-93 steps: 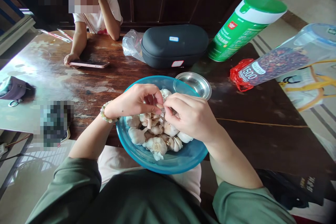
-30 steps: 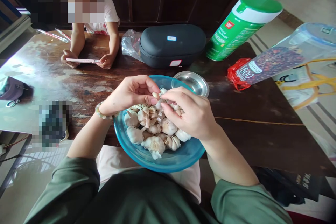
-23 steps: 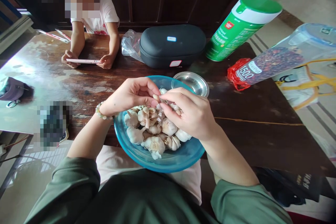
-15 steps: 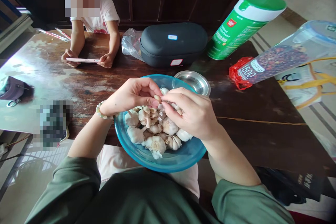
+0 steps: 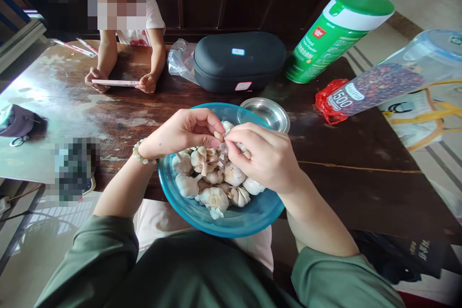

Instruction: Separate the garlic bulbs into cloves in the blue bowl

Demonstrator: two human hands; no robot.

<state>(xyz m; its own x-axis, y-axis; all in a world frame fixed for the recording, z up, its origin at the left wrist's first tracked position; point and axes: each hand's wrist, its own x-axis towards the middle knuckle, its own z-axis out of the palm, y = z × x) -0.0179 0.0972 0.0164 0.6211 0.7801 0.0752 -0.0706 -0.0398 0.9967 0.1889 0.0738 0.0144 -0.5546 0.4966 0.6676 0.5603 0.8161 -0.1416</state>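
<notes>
From the head camera, the person's 2 bare hands work above a blue glass bowl (image 5: 163,178) that sits on a worn dark wooden table (image 5: 361,192), close to its near edge. The left hand (image 5: 184,132), with a pale bead bracelet (image 5: 143,152) on its wrist, is curled shut, its thumb and fingertips pinching a small peeled garlic clove (image 5: 218,135). The right hand (image 5: 262,156) is also curled closed, right beside the clove, though what its fingertips grip is partly hidden. Whole garlic bulbs (image 5: 214,199) and papery skins fill the bowl beneath both hands. A small steel dish (image 5: 265,113) rests against the far rim of the bowl. Farther off stand a green canister (image 5: 334,38), a black zip case (image 5: 238,62) and a jar of dark grains (image 5: 378,86) labelled 1500. Across the table, another person's 2 hands (image 5: 147,83) hold a phone (image 5: 113,83).
</notes>
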